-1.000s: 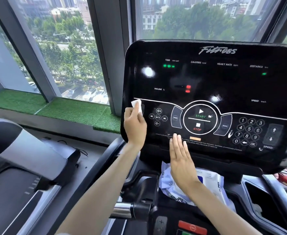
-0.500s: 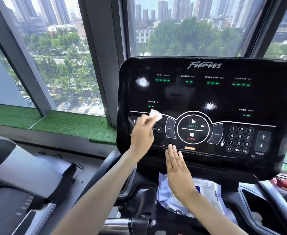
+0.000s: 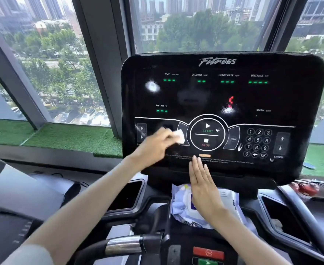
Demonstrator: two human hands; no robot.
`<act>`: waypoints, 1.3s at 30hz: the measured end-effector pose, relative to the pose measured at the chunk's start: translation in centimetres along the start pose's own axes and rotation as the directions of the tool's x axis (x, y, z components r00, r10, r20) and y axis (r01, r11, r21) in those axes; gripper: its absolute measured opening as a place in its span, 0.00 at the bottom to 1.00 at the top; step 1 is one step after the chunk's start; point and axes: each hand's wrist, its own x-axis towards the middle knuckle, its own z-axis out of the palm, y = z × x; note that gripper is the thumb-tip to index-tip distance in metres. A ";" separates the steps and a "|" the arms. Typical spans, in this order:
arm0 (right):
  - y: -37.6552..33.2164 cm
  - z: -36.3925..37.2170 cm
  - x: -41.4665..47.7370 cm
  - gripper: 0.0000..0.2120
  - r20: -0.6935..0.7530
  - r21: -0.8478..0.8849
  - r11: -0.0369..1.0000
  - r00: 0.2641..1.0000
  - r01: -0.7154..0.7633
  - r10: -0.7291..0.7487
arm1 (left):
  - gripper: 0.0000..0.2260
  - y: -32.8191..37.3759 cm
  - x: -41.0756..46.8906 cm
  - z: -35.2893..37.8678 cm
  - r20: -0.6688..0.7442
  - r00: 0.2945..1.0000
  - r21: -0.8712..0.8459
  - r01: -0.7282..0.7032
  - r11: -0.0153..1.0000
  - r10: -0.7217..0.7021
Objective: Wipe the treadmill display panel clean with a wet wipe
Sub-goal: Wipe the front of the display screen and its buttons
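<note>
The glossy black treadmill display panel point(image 3: 224, 96) stands in front of me, with green readouts, a round START/STOP control and a number pad. My left hand point(image 3: 155, 144) grips a small white wet wipe point(image 3: 180, 136) and presses it on the panel's lower left, just left of the START/STOP ring. The hand and wipe are blurred by motion. My right hand point(image 3: 203, 180) lies flat with straight fingers, its fingertips on the panel's bottom edge below the STOP button.
A crumpled wet wipe pack point(image 3: 228, 203) lies in the console tray under my right hand. Cup wells point(image 3: 128, 194) flank the tray. A handlebar point(image 3: 123, 245) and red stop button point(image 3: 208, 252) sit near me. Windows and artificial grass point(image 3: 61, 136) lie behind; another treadmill point(image 3: 13, 197) stands left.
My left hand has slid the wipe rightward along the lower left of the panel, from its left edge to beside the START/STOP ring. My right hand stays at the bottom edge.
</note>
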 end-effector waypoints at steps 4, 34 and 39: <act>0.7 -0.5 -0.9 0.32 0.020 0.013 0.999 0.999 -0.034 0.034 | 0.24 -0.2 1.0 -0.2 -0.254 0.923 -0.146 0.259 0.955 -0.289; 0.4 -1.2 -0.5 0.41 0.167 -0.091 0.994 0.983 -0.055 0.070 | 0.25 2.9 -2.3 2.1 0.204 0.960 -0.038 -0.190 0.981 0.193; 0.7 -1.3 -0.6 0.41 0.194 -0.084 0.996 0.979 -0.043 0.059 | 0.23 0.8 -2.0 1.2 -0.052 0.974 -0.178 0.207 0.962 -0.220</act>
